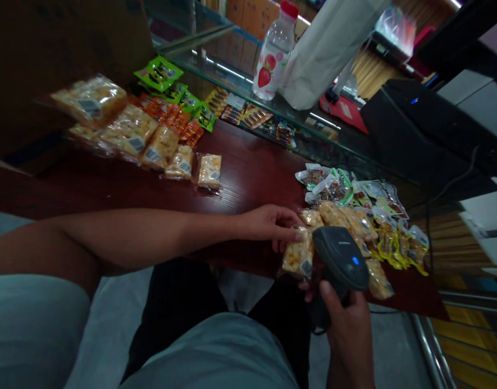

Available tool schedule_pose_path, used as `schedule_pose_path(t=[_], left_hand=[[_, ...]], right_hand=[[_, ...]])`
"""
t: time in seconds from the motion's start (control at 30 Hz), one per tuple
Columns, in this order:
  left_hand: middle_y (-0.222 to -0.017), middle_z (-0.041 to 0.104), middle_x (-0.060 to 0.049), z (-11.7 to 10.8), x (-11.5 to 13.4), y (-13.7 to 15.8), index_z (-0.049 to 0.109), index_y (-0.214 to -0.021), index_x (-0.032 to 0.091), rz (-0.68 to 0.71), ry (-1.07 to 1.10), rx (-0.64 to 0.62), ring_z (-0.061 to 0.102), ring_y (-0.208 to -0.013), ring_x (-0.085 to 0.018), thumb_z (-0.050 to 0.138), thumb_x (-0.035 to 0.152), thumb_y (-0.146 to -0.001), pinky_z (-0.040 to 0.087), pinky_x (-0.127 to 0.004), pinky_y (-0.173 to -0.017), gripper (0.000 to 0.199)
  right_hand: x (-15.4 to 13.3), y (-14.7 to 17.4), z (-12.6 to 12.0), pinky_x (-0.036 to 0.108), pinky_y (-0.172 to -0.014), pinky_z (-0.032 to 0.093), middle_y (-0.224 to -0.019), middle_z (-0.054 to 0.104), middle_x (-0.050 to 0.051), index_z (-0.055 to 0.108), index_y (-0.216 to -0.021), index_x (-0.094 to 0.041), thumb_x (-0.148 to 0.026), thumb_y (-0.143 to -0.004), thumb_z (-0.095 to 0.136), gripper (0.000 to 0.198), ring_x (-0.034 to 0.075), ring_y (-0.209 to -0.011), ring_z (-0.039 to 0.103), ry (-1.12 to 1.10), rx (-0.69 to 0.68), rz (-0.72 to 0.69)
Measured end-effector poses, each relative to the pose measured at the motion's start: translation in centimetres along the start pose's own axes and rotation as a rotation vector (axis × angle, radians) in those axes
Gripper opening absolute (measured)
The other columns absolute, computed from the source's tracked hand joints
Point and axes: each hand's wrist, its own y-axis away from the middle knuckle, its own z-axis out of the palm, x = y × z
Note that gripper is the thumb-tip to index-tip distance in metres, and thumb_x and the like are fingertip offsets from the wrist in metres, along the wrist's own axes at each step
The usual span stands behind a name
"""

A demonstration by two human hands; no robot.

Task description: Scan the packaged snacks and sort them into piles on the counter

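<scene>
My left hand (273,226) is closed on a clear-wrapped snack cake (299,254) with a barcode label at its lower corner. In my right hand (348,321) is a dark barcode scanner (341,258) with a blue light lit on its top; my fingers wrap its handle. The scanner's head is close beside the wrapped cake and hides part of what lies behind it. Just beyond both hands are more wrapped snack cakes (356,221). At the left of the counter stands a row of similar packs (129,129), with one small pack (209,171) at the row's near end.
Orange packets (163,111) and green packets (159,74) lie behind the left row, beside a cardboard box (62,48). Yellow-edged packets (394,243) and silvery packets (329,183) are at right. A bottle (275,51) stands on the glass case (232,75).
</scene>
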Motion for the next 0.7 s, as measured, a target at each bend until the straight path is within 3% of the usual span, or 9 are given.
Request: schedule_pose_path(t=[0.13, 0.23, 0.43, 0.5, 0.7], left_hand=[[-0.09, 0.07, -0.002, -0.8, 0.4, -0.5, 0.065, -0.11, 0.016, 0.16, -0.095, 0.269, 0.064, -0.068, -0.011, 0.074, 0.035, -0.082, 0.051, -0.019, -0.054, 0.035], [-0.095, 0.07, -0.004, -1.0, 0.6, -0.6, 0.064, -0.11, 0.016, 0.234, -0.169, 0.398, 0.066, -0.078, -0.014, 0.071, 0.033, -0.082, 0.053, -0.023, -0.061, 0.033], [-0.098, 0.069, -0.005, -1.4, 0.8, -0.6, 0.062, -0.107, 0.016, 0.327, -0.33, 0.493, 0.066, -0.084, -0.016, 0.067, 0.036, -0.082, 0.055, -0.029, -0.073, 0.032], [-0.097, 0.069, -0.004, -1.7, 0.9, -0.7, 0.062, -0.106, 0.016, 0.34, -0.364, 0.512, 0.065, -0.084, -0.016, 0.066, 0.036, -0.082, 0.055, -0.029, -0.074, 0.032], [-0.098, 0.069, -0.002, -2.7, 0.7, -1.3, 0.062, -0.108, 0.017, 0.373, -0.552, 0.544, 0.066, -0.086, -0.017, 0.065, 0.041, -0.086, 0.055, -0.03, -0.077, 0.033]], right_hand=[[-0.3, 0.6, -1.9, 0.028, -0.059, 0.054, -0.079, 0.076, 0.002, 0.067, -0.101, -0.023, -0.053, -0.09, 0.068, 0.032, 0.017, -0.061, 0.066, -0.013, -0.066, -0.018], [-0.1, 1.4, -3.1, 0.029, -0.061, 0.055, -0.073, 0.073, 0.002, 0.067, -0.099, -0.023, -0.055, -0.094, 0.061, 0.033, 0.017, -0.061, 0.066, 0.055, -0.123, -0.034], [0.3, 2.4, -2.8, 0.027, -0.061, 0.054, -0.077, 0.073, 0.002, 0.067, -0.101, -0.022, -0.052, -0.098, 0.058, 0.031, 0.015, -0.062, 0.065, 0.062, -0.206, -0.043], [0.2, 2.4, -2.3, 0.025, -0.058, 0.052, -0.068, 0.069, 0.0, 0.067, -0.098, -0.022, -0.052, -0.098, 0.058, 0.031, 0.014, -0.06, 0.063, 0.082, -0.214, -0.057], [-0.1, 2.0, -1.5, 0.026, -0.052, 0.049, -0.076, 0.071, 0.0, 0.061, -0.099, -0.022, -0.054, -0.096, 0.061, 0.032, 0.013, -0.054, 0.06, 0.044, -0.152, -0.039]])
